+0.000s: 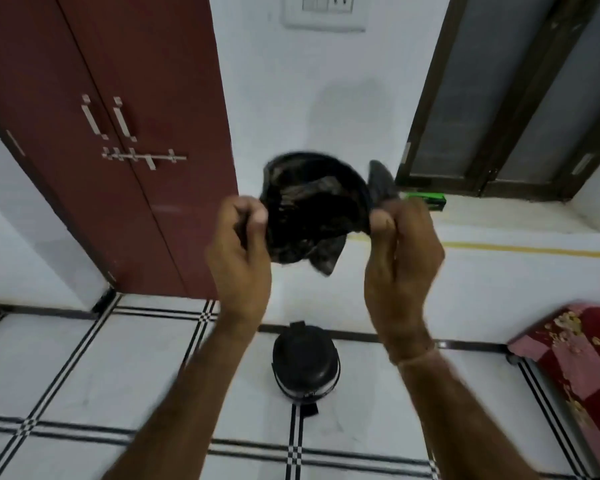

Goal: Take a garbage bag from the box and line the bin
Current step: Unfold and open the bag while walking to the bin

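Observation:
A crumpled black garbage bag [312,209] hangs in the air between both hands at chest height, its mouth pulled partly apart. My left hand [243,244] pinches its left edge and my right hand [402,251] pinches its right edge. On the floor below, by the wall, stands a small black pedal bin [305,365] with its lid shut. A green and black box [426,200] lies on the ledge behind my right hand.
A dark red cupboard [118,133] with metal handles and a latch stands at the left. At the right are a dark-framed window [520,98] above the ledge and a bed corner with a red patterned cover [575,358]. The floor is white tile with black lines.

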### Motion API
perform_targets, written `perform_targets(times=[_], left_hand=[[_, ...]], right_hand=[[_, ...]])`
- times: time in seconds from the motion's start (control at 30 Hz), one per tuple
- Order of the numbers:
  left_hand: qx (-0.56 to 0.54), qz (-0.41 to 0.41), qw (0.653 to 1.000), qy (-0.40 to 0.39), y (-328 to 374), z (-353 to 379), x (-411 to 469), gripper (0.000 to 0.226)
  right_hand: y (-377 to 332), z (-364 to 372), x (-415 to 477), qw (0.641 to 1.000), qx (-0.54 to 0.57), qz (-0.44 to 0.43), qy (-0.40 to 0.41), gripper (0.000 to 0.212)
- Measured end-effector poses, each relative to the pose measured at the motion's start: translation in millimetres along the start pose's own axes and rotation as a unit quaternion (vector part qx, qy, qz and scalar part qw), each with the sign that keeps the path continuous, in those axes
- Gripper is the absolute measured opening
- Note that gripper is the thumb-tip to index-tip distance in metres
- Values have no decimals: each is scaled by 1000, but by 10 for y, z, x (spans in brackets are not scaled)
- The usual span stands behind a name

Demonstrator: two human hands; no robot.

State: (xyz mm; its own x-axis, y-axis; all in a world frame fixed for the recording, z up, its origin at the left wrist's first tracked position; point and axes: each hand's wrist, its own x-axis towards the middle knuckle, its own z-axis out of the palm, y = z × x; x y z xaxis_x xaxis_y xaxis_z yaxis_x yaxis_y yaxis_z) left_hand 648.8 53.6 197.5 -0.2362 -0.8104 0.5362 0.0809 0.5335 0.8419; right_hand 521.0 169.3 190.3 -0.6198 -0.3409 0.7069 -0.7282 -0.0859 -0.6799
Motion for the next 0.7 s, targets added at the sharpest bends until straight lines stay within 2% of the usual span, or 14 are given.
perform_targets(times=[0.03, 0.07, 0.1, 0.13, 0.23, 0.33, 0.4, 0.47, 0.5, 0.53, 0.57, 0.6, 0.63, 0.7], left_hand=[[69, -40, 996, -48, -194, -3, -153, 17], [117, -149, 977, -97, -520, -45, -418, 21], [104, -311, 936, -131, -781, -123, -682, 24], [92, -435, 886, -129, -1108, -225, -901, 25], [17, -578, 811, -96, -1490, -489, -1166, 22], [-58, -605, 793, -37, -1499, -546, -979, 24], [-137, -576, 806, -1, -1385, -440, -716, 22], [-97, -397, 912, 5, -1036, -296, -491, 15], [-45, -266, 963, 2, -873, -254, -396, 12], [0, -175, 984, -19, -804, -240, -394, 12], [76, -136, 987, -48, -892, -238, -425, 13], [135, -169, 972, -91, -1081, -269, -530, 16], [210, -195, 945, -155, -1314, -361, -749, 19], [274, -299, 888, -216, -1807, -600, -1062, 27]], right_hand=[[216, 36, -183, 990, -97, 25, -99, 23], [516, 80, -524, 946, -180, 113, -245, 21], [792, 100, -896, 874, -211, 239, -366, 21], [1012, 115, -1182, 823, -211, 321, -419, 22], [1253, 61, -1439, 801, -38, 499, -328, 41], [1186, 37, -1149, 762, 74, 596, -243, 28], [974, 76, -710, 798, 108, 569, -167, 29], [582, 61, -357, 927, 72, 359, -78, 28], [395, 27, -274, 976, 54, 208, -32, 23], [320, 11, -327, 996, 8, 90, -25, 20], [426, 18, -490, 996, -56, 39, -64, 18], [600, 26, -742, 975, -117, 89, -169, 16], [818, 11, -1089, 930, -143, 200, -272, 15], [1312, -80, -1550, 841, -140, 388, -350, 24]])
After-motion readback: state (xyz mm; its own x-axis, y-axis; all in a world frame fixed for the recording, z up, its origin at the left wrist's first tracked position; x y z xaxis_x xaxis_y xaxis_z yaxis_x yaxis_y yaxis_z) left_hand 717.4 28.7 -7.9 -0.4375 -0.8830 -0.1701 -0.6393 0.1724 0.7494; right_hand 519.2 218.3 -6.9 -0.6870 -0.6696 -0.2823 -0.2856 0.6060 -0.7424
